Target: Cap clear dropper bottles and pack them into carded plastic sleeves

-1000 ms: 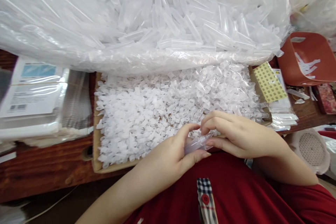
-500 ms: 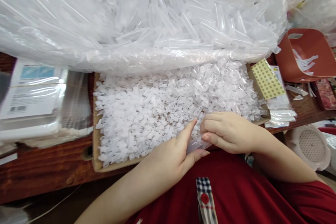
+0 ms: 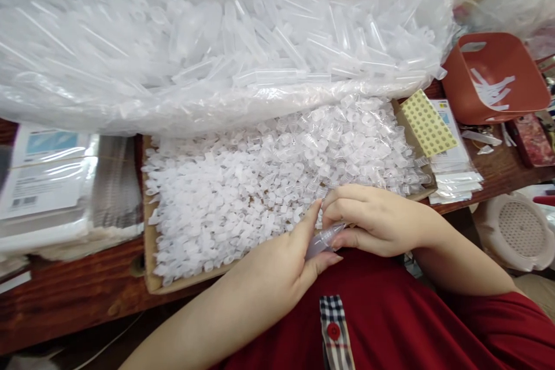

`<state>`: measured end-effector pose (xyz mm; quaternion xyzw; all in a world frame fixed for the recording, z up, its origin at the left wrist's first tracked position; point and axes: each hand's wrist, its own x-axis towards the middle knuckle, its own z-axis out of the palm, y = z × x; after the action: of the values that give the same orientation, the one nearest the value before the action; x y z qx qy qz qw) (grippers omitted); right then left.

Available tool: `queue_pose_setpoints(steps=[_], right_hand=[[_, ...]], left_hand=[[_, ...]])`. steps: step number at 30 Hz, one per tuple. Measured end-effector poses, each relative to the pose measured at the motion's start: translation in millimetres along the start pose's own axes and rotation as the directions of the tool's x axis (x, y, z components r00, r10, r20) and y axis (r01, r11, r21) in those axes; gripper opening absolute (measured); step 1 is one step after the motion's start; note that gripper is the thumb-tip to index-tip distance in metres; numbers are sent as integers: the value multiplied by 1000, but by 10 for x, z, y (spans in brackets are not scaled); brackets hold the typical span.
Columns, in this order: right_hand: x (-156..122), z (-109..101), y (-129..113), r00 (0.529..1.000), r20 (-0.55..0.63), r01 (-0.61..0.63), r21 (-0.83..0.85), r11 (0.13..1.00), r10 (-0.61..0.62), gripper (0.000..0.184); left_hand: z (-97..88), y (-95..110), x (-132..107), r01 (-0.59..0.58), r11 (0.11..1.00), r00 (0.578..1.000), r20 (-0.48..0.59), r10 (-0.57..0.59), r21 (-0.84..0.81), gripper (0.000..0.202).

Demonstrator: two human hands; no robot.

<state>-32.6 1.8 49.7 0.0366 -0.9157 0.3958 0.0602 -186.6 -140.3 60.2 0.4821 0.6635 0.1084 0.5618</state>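
My left hand (image 3: 286,257) and my right hand (image 3: 373,217) meet in front of my red shirt, both closed on one small clear plastic tube (image 3: 323,239). The left thumb and fingers pinch its lower end; the right fingertips grip its pointed upper end. Just beyond my hands lies a shallow cardboard box (image 3: 151,243) heaped with small white plastic caps (image 3: 225,196) on its left and clear ribbed ones (image 3: 355,139) on its right. Behind it a big clear plastic bag (image 3: 217,40) is full of long clear tubes.
Wrapped flat packets (image 3: 47,185) lie at the left on the wooden table (image 3: 65,295). A yellow dotted sheet (image 3: 427,124) and small bags sit right of the box. An orange bin (image 3: 494,78) stands at the far right, with a white perforated basket (image 3: 511,231) below the table edge.
My hands have stayed together on the tube, the fingers shifting slightly around it. The view has tipped a little, sliding everything left and up.
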Motion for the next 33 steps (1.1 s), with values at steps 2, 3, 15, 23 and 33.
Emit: queue_pose_setpoints(steps=[2, 3, 15, 23, 33], right_hand=[[-18, 25, 8, 1000, -27, 1, -66, 998, -3, 26], [-22, 41, 10, 999, -36, -4, -85, 996, 1, 28], [-487, 71, -32, 643, -441, -298, 609, 735, 626, 38], [-730, 127, -112, 827, -180, -311, 642, 701, 532, 45], [-1581, 182, 86, 561, -377, -69, 866, 496, 737, 48]], left_hand=[[8, 22, 14, 3, 1000, 1000, -9, -3, 7, 69], [11, 34, 23, -12, 1000, 1000, -28, 11, -5, 63], [13, 400, 328, -143, 391, 985, -169, -33, -909, 23], [420, 877, 570, -170, 495, 982, -188, 14, -852, 25], [505, 1571, 1113, -517, 852, 850, -64, 523, 85, 59]])
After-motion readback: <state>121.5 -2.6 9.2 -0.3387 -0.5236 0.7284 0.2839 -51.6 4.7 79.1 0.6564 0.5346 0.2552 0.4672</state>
